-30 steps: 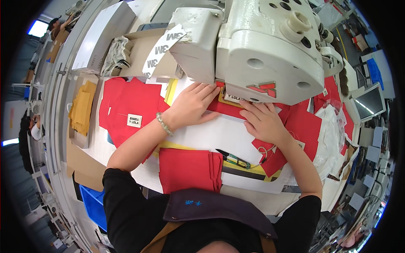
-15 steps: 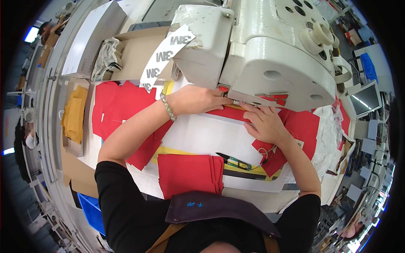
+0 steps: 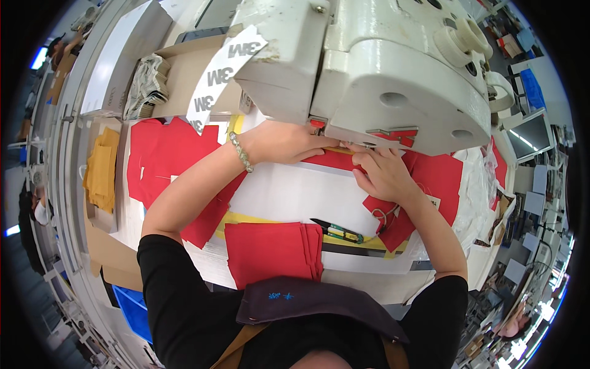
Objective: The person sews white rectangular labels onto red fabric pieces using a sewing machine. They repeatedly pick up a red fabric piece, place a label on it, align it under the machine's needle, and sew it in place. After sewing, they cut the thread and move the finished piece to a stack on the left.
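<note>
A white sewing machine (image 3: 405, 92) stands before me at the top, its needle area partly hidden by its head. Just below that head lies a piece of red fabric (image 3: 335, 161). My left hand (image 3: 287, 142), with a beaded bracelet at the wrist, has its fingers closed on the fabric's far edge, left of the needle area. On the right of it, the bent fingers of my right hand (image 3: 382, 174) grip the same edge, their tips partly under the machine head. A stack of folded red fabric pieces (image 3: 273, 252) lies nearest my body.
Thread snips (image 3: 337, 231) lie beside the stack. More red cloth (image 3: 175, 157) spreads at the left, and red pieces (image 3: 439, 184) at the right by clear plastic (image 3: 476, 203). Open cardboard boxes (image 3: 196, 74) and yellow pieces (image 3: 103, 169) sit far left. A printed white strip (image 3: 216, 77) hangs from the machine.
The whole view has shifted slightly, the machine sitting higher and further left. My right fingers are a little more bent; both hands stay at the same fabric edge.
</note>
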A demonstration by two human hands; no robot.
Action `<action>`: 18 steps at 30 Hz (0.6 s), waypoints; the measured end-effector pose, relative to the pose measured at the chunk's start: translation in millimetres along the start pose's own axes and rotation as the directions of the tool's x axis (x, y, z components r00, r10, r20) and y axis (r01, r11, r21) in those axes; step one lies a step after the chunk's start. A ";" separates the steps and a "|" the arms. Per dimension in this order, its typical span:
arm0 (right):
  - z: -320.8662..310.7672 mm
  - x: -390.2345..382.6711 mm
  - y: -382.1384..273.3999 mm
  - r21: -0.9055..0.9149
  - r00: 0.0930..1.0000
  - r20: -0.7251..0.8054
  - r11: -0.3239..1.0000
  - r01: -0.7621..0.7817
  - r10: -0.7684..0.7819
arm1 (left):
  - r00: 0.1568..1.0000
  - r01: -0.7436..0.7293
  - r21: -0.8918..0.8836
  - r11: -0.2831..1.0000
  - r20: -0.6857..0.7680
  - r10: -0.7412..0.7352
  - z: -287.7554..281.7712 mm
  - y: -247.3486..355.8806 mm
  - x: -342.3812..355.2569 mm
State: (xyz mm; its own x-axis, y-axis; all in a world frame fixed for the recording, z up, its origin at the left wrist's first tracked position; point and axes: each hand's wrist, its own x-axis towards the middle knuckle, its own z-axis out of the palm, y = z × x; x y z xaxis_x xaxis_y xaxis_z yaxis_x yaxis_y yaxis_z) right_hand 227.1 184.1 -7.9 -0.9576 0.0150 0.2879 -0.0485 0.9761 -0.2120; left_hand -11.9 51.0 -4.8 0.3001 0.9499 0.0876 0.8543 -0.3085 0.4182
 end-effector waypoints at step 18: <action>8.4 -0.9 3.4 0.014 0.994 -0.085 0.997 0.076 -0.074 | 0.998 0.015 0.087 0.996 -0.061 -0.010 -1.1 12.7 -0.3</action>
State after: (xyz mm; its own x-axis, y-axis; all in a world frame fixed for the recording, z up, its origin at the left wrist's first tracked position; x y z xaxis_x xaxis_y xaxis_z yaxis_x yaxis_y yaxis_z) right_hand 225.4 185.6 -16.7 -0.9238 -0.0392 0.3810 -0.1247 0.9713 -0.2025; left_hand -1.6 46.8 1.5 0.2648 0.9543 0.1386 0.8925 -0.2970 0.3393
